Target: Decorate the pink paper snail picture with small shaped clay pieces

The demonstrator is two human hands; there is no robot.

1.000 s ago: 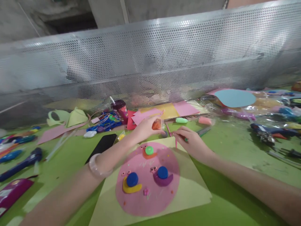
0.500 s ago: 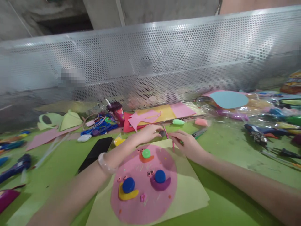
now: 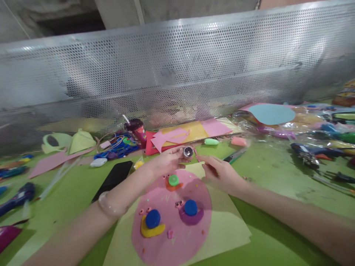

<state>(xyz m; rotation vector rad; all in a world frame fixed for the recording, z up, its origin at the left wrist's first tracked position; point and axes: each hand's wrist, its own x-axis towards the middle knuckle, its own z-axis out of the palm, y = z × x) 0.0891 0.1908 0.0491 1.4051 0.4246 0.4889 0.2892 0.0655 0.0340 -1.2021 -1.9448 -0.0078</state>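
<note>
My left hand (image 3: 173, 159) grips a small round dark cap-like piece (image 3: 188, 152) with a pale rim, above the far edge of the pale yellow sheet (image 3: 227, 229). Close to it, my right hand (image 3: 217, 170) is closed, its fingertips pinching a thin pink strip (image 3: 195, 151), partly hidden. Below my hands a pink paper circle (image 3: 172, 207) lies on the sheet. It carries clay snails: an orange one with a green cap (image 3: 173, 180), a yellow one with a blue cap (image 3: 152, 219), and a purple one with a blue cap (image 3: 190, 207). A pink clay flower (image 3: 170, 234) sits near them.
A black phone (image 3: 113, 179) lies left of the sheet, with a drink cup (image 3: 135, 129) behind it. A green-handled cutter (image 3: 235, 156) lies beyond my right hand. Coloured papers (image 3: 194, 131) rest against the perforated metal panel (image 3: 180, 74). A glue gun (image 3: 307, 153) is at right.
My left hand has turned and lifted slightly, so the round dark piece now faces the camera. My right hand's fingers have curled in, and the pink strip shows less.
</note>
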